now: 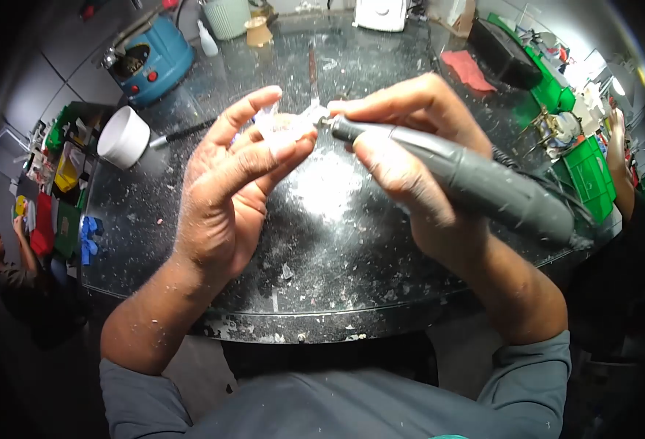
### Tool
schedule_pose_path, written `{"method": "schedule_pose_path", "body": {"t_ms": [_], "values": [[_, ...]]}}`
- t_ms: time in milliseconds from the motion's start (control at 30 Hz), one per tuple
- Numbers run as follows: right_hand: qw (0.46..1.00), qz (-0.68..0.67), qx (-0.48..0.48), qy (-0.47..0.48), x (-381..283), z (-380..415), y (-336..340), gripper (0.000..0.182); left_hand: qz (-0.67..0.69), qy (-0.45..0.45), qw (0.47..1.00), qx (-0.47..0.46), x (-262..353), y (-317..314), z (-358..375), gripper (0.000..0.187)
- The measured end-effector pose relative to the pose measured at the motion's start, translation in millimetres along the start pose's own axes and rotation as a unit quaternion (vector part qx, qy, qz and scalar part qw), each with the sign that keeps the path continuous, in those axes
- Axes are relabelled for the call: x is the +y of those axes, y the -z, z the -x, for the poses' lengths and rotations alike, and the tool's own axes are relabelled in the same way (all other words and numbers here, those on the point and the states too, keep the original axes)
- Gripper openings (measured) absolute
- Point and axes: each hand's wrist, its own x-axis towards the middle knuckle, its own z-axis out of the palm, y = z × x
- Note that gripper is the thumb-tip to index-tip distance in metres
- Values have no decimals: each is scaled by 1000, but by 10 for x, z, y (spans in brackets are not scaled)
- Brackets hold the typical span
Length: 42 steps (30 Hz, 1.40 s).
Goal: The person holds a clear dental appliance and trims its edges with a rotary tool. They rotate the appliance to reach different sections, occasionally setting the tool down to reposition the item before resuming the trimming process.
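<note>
Between the thumb and fingers of my left hand (227, 179) is a small whitish, partly clear piece (282, 127), overexposed so its shape is hard to tell. My right hand (425, 146) grips a dark grey handheld rotary tool (483, 175), which slants from lower right to upper left. The tool's metal tip (325, 121) meets or nearly meets the right side of the piece. White dust covers my fingers and the dark tabletop (315, 271) below them.
Around the work lie a white bowl (123, 137), a pen-like tool (180, 134), a blue machine (151, 62), a red cloth (468, 71), a black box (504, 53) and a green basket (588, 179). Other people show at the far left (26, 252) and far right (618, 157).
</note>
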Motion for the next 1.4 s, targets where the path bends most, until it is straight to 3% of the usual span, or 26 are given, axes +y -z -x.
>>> {"method": "schedule_pose_path", "body": {"t_ms": [333, 367, 433, 500, 567, 633, 667, 733, 767, 800, 833, 867, 1000, 1133, 1200, 1233, 1267, 1300, 1400], "values": [[1000, 2, -4, -3, -44, 0, -20, 24, -37, -27, 999, -23, -23, 22, -4, 59], [997, 60, -9, 50, 24, -20, 16, 26, -85, -44, 995, -37, -28, 4, 1, 55], [986, 51, -68, 144, 231, 9, 191, 25, -131, -97, 984, -70, -89, 152, -66, 53], [971, 3, -87, 225, 498, 186, 220, 25, -92, -128, 987, -28, -167, 98, 10, 51], [987, 18, -68, 143, 461, 187, 190, 25, -108, -110, 988, -24, -90, 51, 18, 51], [994, 45, -51, 85, 256, 52, 107, 25, -135, -40, 987, 79, -25, -163, -8, 52], [995, 61, -41, 61, 128, -19, 83, 25, -116, -70, 988, -70, -53, 77, -25, 52], [995, 77, -29, 63, 69, -27, 63, 25, -114, -62, 990, -52, -5, 26, -26, 60], [994, 84, -22, 64, 42, -31, 54, 26, -7, -77, 996, -55, -28, 10, -22, 58], [989, 73, 1, 128, 136, -51, 56, 22, -13, -43, 998, -36, 7, -9, -21, 59], [999, 36, -1, 27, 60, -1, 23, 29, -55, -6, 998, -10, 30, -30, -25, 63], [999, 36, -8, -15, 2, 11, 27, 27, -36, 0, 999, -13, 19, -9, -19, 61], [999, 24, -1, 21, -27, -13, -5, 21, -9, 9, 1000, -18, 55, -2, 6, 58], [999, 10, -19, -28, 4, 21, 37, 24, 10, 14, 1000, -12, 44, -20, -12, 53], [1000, 6, -28, 2, 70, 2, 58, 27, 35, 27, 999, 3, 52, 16, -24, 58], [996, 25, -38, 78, 141, -35, 69, 27, 51, 38, 998, 24, 24, 72, -43, 60], [996, 41, -50, 61, 153, -9, 128, 26, 28, -13, 999, 20, -14, 101, -70, 61], [995, 58, -63, 45, 164, 21, 185, 26, 32, 22, 999, -13, 1, 187, -85, 61], [946, -152, -222, -180, 372, 144, 479, 25, 251, 131, 952, -116, -110, 501, -190, 60]]}}
